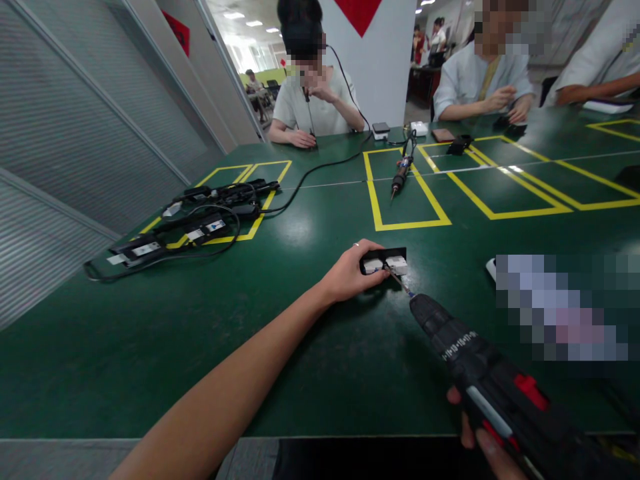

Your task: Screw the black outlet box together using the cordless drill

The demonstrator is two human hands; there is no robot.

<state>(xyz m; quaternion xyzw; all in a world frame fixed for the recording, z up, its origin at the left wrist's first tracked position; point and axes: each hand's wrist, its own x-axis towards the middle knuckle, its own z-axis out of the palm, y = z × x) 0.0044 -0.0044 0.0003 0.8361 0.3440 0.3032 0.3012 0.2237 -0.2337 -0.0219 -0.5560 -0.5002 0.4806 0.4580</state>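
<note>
My left hand [353,272] is closed around the left end of a small black part with white labels or blocks [397,265], pressing it against the green table [300,360]. In my right hand [470,423] is a black and red power drill [465,347], held by its grip at the lower right. A long thin bit [400,282] runs from the drill's chuck to the black part, its tip close to my left thumb. Whether the tip sits in a screw is too small to tell.
Black devices with cables [210,220] lie at the left inside yellow tape lines. A corded screwdriver [401,175] rests in a taped rectangle ahead. Across the table sit several people, one wearing a cabled headset [303,37]. A blurred-out object [555,307] lies at the right.
</note>
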